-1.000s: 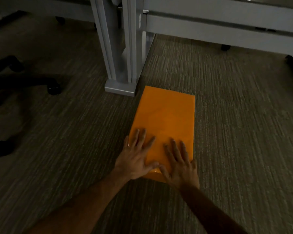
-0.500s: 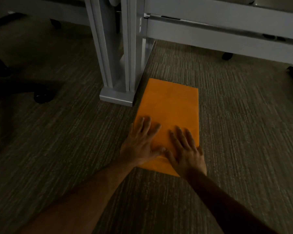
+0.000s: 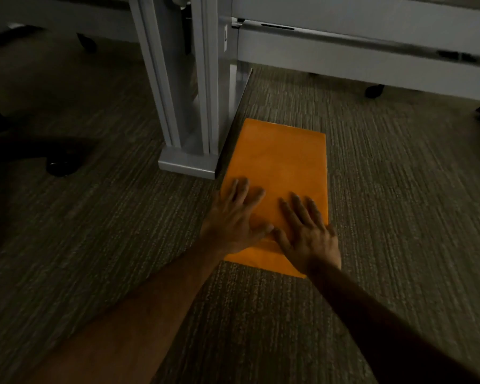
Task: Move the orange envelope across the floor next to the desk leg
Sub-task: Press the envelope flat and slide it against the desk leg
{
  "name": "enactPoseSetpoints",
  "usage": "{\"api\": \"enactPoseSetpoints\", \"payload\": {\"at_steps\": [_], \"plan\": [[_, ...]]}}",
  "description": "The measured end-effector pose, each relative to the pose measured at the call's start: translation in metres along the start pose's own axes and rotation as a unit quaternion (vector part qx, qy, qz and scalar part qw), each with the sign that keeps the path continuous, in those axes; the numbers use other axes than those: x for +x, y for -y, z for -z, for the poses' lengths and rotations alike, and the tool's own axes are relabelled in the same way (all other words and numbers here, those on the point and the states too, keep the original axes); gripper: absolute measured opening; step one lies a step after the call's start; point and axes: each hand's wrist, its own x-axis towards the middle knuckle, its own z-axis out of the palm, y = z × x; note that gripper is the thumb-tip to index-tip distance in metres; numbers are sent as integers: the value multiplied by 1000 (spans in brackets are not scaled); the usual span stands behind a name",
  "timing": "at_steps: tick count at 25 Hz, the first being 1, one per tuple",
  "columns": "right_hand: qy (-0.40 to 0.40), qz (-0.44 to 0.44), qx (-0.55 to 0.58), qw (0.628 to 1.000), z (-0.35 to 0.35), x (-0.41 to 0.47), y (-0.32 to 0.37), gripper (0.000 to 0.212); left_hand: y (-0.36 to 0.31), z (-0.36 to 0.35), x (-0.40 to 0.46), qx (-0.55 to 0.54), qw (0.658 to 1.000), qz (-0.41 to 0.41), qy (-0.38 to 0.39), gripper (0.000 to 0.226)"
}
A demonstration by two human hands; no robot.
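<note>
The orange envelope (image 3: 281, 162) lies flat on the carpet, its left long edge alongside the foot of the grey desk leg (image 3: 190, 112). My left hand (image 3: 230, 220) presses flat on the envelope's near left part, fingers spread. My right hand (image 3: 308, 234) presses flat on its near right part, fingers spread, thumb touching the left thumb. Neither hand wraps around the envelope; the palms cover its near corner area.
Grey desk rails (image 3: 358, 48) run across the back right. A black chair base with a caster (image 3: 58, 166) sits at the left. More casters (image 3: 374, 90) stand at the back right. Carpet (image 3: 399, 217) stretches to the right of the envelope.
Both hands have slid the envelope forward along the carpet; its far end now reaches past the front of the desk leg's foot and lies beside it.
</note>
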Motion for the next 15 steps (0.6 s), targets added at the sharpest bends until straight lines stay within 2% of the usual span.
{"api": "enactPoseSetpoints", "payload": {"at_steps": [3, 8, 12, 15], "plan": [[2, -22, 17, 1000, -2, 1, 1, 81, -2, 0, -2, -24, 999, 38, -21, 100], [-18, -187, 98, 977, -5, -6, 11, 96, -8, -10, -6, -23, 992, 110, -55, 103], [-1, -284, 180, 942, 1, 1, 14, 100, -9, -13, -7, -40, 982, 183, -14, 103], [3, -289, 188, 939, 11, -3, 14, 101, -10, -4, -9, -61, 981, 182, 8, 104]]}}
